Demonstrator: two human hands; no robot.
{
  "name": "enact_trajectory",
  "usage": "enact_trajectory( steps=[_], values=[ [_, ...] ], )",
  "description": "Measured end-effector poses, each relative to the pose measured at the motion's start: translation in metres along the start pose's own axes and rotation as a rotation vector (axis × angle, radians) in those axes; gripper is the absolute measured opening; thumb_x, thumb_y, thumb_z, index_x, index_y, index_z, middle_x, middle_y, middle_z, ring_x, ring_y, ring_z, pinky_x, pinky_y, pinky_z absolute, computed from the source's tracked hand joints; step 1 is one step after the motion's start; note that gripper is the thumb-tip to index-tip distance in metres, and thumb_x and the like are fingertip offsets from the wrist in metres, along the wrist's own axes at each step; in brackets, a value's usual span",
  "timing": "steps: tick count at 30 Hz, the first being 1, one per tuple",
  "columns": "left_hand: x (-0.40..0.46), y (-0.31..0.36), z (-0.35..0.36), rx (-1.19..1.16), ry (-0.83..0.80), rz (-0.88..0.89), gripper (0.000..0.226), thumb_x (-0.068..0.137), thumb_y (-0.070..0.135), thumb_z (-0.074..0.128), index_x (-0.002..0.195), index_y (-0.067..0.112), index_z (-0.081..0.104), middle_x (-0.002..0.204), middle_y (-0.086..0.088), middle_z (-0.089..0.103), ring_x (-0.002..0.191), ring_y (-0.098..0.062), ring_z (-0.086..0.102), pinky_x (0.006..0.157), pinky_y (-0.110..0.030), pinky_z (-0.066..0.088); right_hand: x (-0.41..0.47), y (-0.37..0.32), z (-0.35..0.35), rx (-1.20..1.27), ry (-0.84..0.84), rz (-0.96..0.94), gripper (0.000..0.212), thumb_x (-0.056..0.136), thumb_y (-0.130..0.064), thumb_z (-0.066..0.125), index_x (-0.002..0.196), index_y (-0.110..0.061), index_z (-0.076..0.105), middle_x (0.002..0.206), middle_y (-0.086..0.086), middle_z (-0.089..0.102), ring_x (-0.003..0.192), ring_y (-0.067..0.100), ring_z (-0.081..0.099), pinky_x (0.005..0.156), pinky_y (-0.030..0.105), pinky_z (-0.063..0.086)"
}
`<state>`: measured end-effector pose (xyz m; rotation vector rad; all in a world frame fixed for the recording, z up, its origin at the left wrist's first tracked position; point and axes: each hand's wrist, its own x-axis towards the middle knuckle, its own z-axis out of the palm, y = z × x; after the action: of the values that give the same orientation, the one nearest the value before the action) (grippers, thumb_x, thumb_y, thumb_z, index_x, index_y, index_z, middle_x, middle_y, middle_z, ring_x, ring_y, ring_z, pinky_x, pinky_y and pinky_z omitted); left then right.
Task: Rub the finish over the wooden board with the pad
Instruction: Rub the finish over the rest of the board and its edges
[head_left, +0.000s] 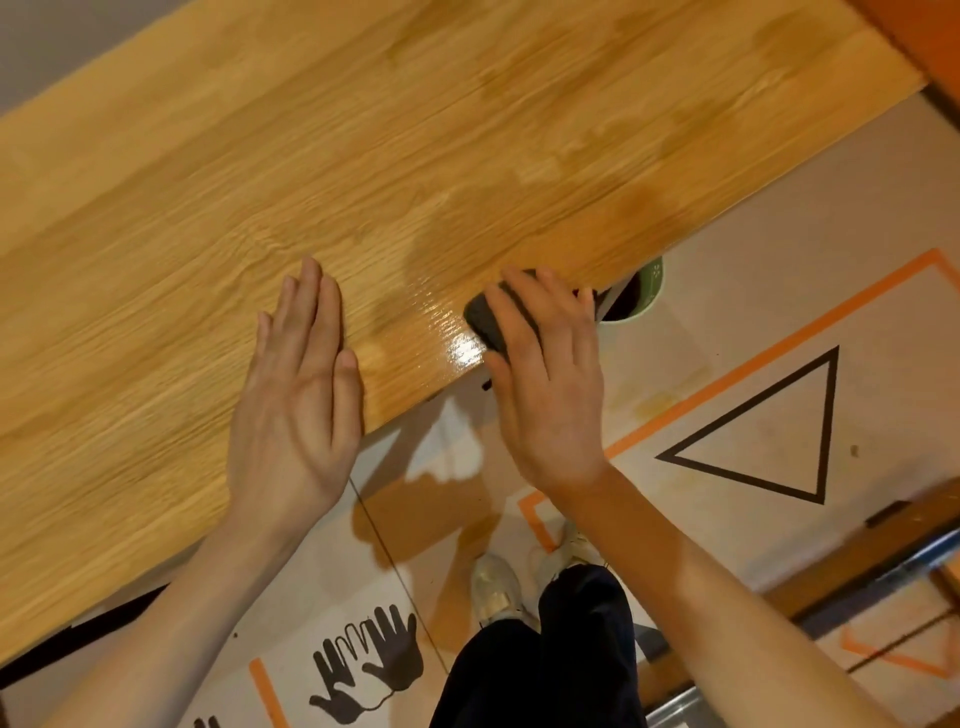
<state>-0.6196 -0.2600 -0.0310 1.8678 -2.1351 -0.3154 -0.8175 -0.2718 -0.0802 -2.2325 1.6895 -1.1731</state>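
A long wooden board (322, 156) runs across the view from lower left to upper right. Darker wet patches of finish spread over its right part, and a glossy streak shines near its near edge. My left hand (298, 395) lies flat on the board at that edge, fingers straight and together. My right hand (545, 374) grips a dark pad (483, 319) and presses it on the board's near edge, beside the glossy streak. Most of the pad is hidden under my fingers.
A green cup (641, 293) with a dark inside stands on the floor, partly hidden under the board's edge. The floor covering (727, 338) carries orange tape lines, a black triangle (763, 441) and black hand prints (371, 660). My shoes (493, 587) and dark trousers show below.
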Motion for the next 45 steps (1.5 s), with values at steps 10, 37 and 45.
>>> enact_trajectory(
  steps=[10, 37, 45],
  values=[
    [-0.001, 0.003, -0.002, -0.004, 0.0, 0.011, 0.053, 0.108, 0.021, 0.028, 0.156, 0.002, 0.021, 0.166, -0.012, 0.015, 0.155, -0.023, 0.01, 0.127, -0.041, 0.008, 0.061, 0.087, -0.073, -0.074, 0.007, 0.316, 0.037, 0.104, -0.014, 0.039, 0.135, 0.002, 0.049, 0.142, 0.017, 0.048, 0.139, 0.029, 0.037, 0.121, 0.047, 0.016],
    [0.004, 0.01, -0.007, 0.049, -0.063, -0.073, 0.054, 0.105, 0.022, 0.029, 0.156, 0.005, 0.024, 0.167, -0.006, 0.017, 0.155, -0.019, 0.012, 0.127, -0.039, 0.009, 0.126, 0.078, -0.062, -0.298, -0.514, 0.12, 0.046, 0.105, -0.023, 0.032, 0.149, -0.008, 0.029, 0.158, 0.008, 0.025, 0.148, 0.024, 0.02, 0.122, 0.044, 0.012],
    [0.004, 0.013, -0.01, 0.048, -0.068, -0.095, 0.053, 0.106, 0.022, 0.028, 0.156, 0.005, 0.025, 0.166, -0.007, 0.018, 0.155, -0.019, 0.014, 0.126, -0.044, 0.017, 0.098, -0.012, -0.014, -0.18, -0.586, -0.093, 0.048, 0.099, -0.013, 0.035, 0.147, -0.02, 0.033, 0.156, 0.007, 0.03, 0.145, 0.029, 0.023, 0.118, 0.048, 0.021]
  ],
)
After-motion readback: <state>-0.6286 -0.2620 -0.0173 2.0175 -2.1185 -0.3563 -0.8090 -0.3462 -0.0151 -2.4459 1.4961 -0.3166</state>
